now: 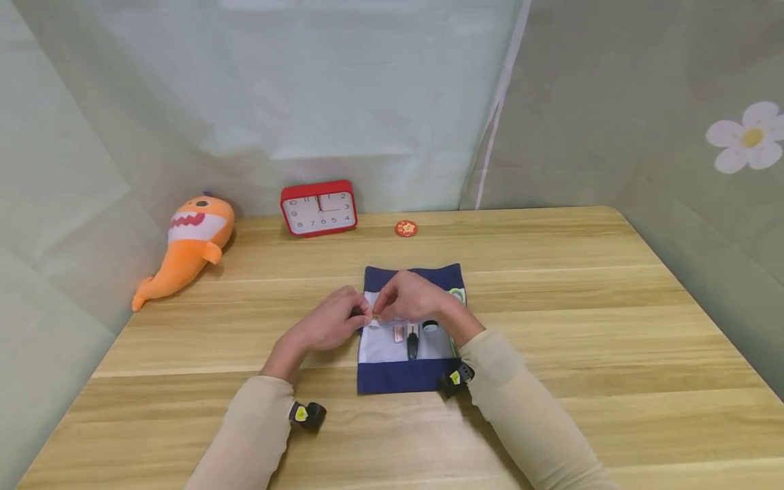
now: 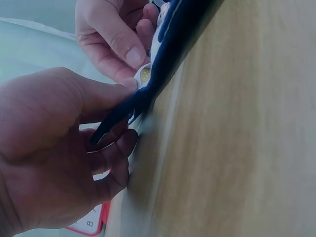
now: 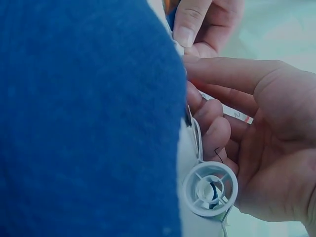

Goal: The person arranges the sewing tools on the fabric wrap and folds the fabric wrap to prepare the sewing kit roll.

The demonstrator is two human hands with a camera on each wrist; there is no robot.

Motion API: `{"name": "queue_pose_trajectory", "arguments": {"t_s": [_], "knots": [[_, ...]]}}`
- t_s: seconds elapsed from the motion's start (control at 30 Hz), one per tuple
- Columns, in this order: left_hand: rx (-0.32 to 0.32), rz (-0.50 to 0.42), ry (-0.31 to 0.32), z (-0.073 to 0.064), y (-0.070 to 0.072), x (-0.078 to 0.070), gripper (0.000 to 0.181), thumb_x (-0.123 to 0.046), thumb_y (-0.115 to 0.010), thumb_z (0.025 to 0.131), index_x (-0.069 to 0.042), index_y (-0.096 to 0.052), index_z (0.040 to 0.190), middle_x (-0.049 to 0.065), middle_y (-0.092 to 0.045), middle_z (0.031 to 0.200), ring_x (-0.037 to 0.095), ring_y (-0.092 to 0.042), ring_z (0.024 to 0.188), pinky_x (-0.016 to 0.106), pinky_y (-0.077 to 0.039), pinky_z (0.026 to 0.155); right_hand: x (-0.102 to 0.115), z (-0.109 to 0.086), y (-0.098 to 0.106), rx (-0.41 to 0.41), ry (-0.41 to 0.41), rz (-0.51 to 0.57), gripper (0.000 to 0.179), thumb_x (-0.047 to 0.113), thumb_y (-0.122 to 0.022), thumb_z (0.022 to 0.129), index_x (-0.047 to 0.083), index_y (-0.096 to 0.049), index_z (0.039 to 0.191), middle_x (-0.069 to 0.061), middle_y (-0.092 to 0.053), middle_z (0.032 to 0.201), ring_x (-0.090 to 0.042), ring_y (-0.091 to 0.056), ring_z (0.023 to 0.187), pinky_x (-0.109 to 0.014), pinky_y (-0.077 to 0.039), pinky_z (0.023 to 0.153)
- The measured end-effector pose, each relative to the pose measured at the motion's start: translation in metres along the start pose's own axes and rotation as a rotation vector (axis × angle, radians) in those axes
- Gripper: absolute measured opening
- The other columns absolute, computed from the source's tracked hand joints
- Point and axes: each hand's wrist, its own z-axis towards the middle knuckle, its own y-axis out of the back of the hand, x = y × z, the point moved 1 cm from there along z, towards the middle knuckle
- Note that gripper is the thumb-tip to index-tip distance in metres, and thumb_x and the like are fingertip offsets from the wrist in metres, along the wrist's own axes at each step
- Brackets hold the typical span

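Head view: a navy and white cloth case (image 1: pixel 392 376) lies open on the bench (image 1: pixel 582 320), beneath and between the two hands. The left hand (image 1: pixel 327 321) is at its left edge; the right hand (image 1: pixel 413 297) arches over its white panel. The fingertips of both hands meet at a small white band (image 1: pixel 374 323) on the left part of the panel. Just right of the band, on the near side of the right hand, a black-handled tool (image 1: pixel 413 346) is held against the panel.

Left wrist view: the left thumb lies on one face of the navy edge and fingers lie behind it, pinching the cloth. A gold-speckled piece (image 2: pixel 145 75) sits inside the white band, directly ahead of the left thumb tip. The right thumb tip is just beside the band; whether the right fingers are closed on the piece cannot be told.

Right wrist view: the right hand's foremost finger reaches straight to the cloth edge, near the left thumb, while its other fingers are bent inward. A white spoked ring (image 3: pixel 201 189) stands near those bent fingers
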Motion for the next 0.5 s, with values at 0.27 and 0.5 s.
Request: {"name": "queue_pose_trajectory", "arguments": {"t_s": [0.27, 0.5], "knots": [[-0.003, -0.042, 0.010, 0.0011, 0.0019, -0.0004, 0.011, -0.015, -0.078, 0.094, -0.011, -0.068, 0.099, 0.006, -0.059, 0.101, 0.022, -0.054, 0.098, 0.038, -0.043, 0.089, -0.0037, -0.0030, 0.0014, 0.028, -0.002, 0.029, 0.011, 0.009, -0.083, 0.088, 0.015, -0.083, 0.097, 0.004, -0.076, 0.084, -0.011, -0.062, 0.072, -0.024, -0.047, 0.064], [-0.017, -0.045, 0.048, 0.0003, 0.0012, 0.0028, 0.019, -0.015, -0.083, 0.091, -0.011, -0.067, 0.101, 0.006, -0.062, 0.104, 0.024, -0.056, 0.100, 0.039, -0.046, 0.091, -0.0001, -0.0014, -0.0008, 0.035, 0.008, 0.019, 0.012, 0.008, -0.085, 0.087, 0.016, -0.082, 0.096, 0.004, -0.073, 0.081, -0.011, -0.059, 0.070, -0.024, -0.046, 0.062]]}}
